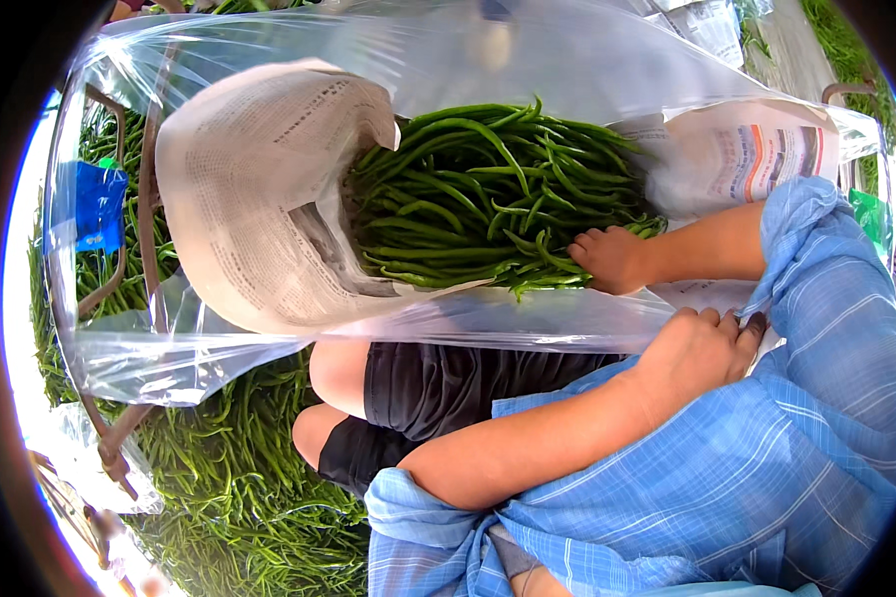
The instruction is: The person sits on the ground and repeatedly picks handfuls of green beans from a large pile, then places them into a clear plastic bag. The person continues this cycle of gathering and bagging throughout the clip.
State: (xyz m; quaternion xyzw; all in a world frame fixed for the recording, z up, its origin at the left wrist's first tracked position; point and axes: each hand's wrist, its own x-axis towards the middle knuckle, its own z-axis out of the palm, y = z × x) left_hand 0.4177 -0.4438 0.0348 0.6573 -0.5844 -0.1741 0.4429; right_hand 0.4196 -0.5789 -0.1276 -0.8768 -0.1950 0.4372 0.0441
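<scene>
A heap of long green chili peppers (488,199) lies on newspaper inside a clear plastic liner (558,60). My right hand (617,261) rests palm down on the near right end of the heap, its fingers stretched over the peppers. Closer to my body, my left hand (702,343) is closed at the liner's near edge, with a bit of something white showing under its fingers. One newspaper sheet (239,209) curls up at the left end of the heap. Another printed sheet (747,154) stands at the right end, behind my right forearm.
Many more green chilies (259,488) cover the ground at lower left. A rusty metal frame (151,189) stands on the left under the plastic, near a blue piece (100,207). My bent knees (338,378) are beneath the liner's near edge. More newspaper (707,30) lies at the top right.
</scene>
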